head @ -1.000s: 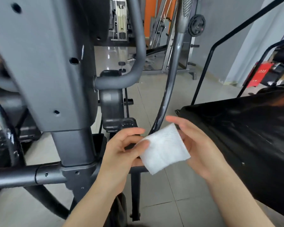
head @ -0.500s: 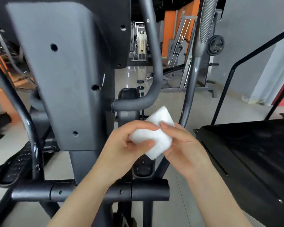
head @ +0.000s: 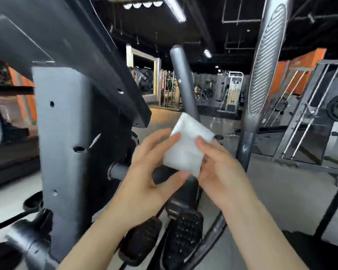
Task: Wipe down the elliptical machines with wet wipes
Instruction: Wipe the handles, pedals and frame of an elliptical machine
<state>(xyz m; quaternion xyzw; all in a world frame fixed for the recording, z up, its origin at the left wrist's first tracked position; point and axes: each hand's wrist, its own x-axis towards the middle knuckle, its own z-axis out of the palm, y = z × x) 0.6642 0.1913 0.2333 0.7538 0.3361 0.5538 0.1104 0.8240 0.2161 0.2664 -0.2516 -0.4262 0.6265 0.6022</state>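
Gym behind, both hands [head: 144, 178] [head: 220, 172] pinch folded wipe [head: 185, 149].

Wipe [head: 185, 145] between both hands, elliptical column [head: 64, 143] left, pedals [head: 181, 236] below.

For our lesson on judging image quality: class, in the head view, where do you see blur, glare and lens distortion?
Head view: motion blur softens the white wipe and both hands, left hand and right hand; ceiling strip lights blow out to glare above a dark ceiling; wide-angle distortion bows the ribbed handlebar and grey column outward.
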